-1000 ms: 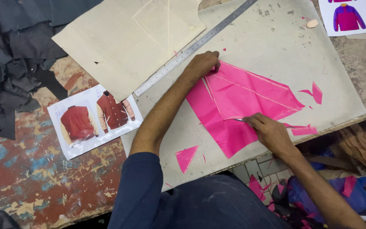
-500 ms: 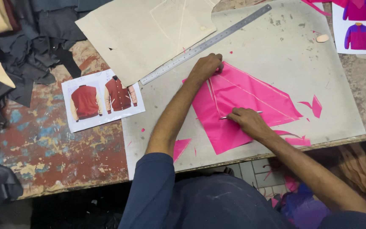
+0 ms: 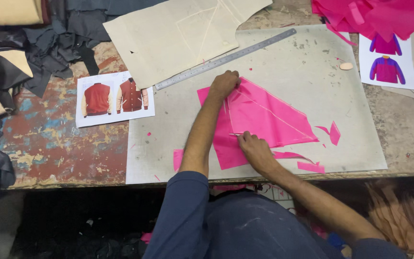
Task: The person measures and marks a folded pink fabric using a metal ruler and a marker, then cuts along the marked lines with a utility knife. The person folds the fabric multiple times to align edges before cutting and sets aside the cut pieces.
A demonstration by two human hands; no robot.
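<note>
Right hand [image 3: 255, 148] closed around a thin blade-like tool, tip on the pink sheet [image 3: 269, 120]; tool too small to identify. Left hand [image 3: 224, 85] pressed flat, fingers curled, pinning the sheet's upper corner to the grey cutting board [image 3: 341, 96]. Several pink offcuts [image 3: 311, 167] lie trimmed nearby; judged partway through, main piece uncut at centre. Steel ruler [image 3: 226, 58] and jacket printout [image 3: 113, 98] lie clear; nothing obstructs.
</note>
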